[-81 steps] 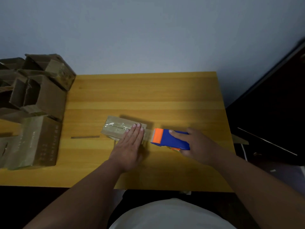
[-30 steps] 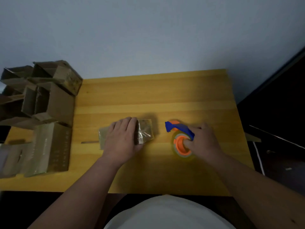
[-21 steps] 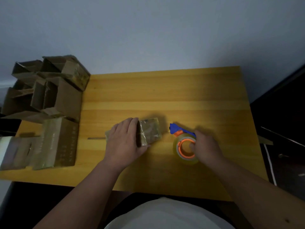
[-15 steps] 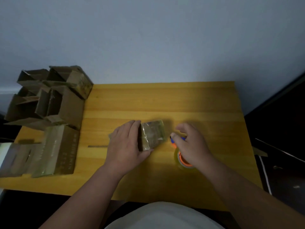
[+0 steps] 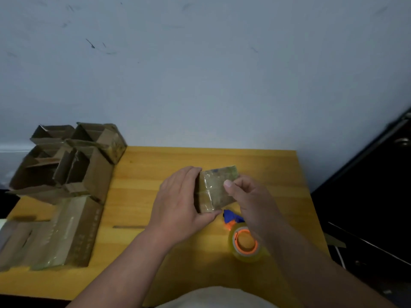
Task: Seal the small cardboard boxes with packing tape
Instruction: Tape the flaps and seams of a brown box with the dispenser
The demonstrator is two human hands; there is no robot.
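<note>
A small cardboard box [image 5: 214, 188] with shiny clear tape across it is lifted above the wooden table [image 5: 155, 172]. My left hand [image 5: 180, 205] grips its left side, fingers over the top and thumb underneath. My right hand [image 5: 251, 198] holds its right side, thumb on the taped face. The tape dispenser [image 5: 243, 237], blue and orange with a clear roll, lies on its side on the table just below the box, untouched.
Several open cardboard boxes [image 5: 66, 165] are piled at the table's left end. A taped box [image 5: 66, 232] lies in front of them. A dark strip [image 5: 129, 227] lies on the table near my left wrist. Dark furniture [image 5: 373, 196] stands to the right.
My right hand let go of the tape dispenser, leaving it on its side, and moved up to the box. Both hands have lifted the box off the table.
</note>
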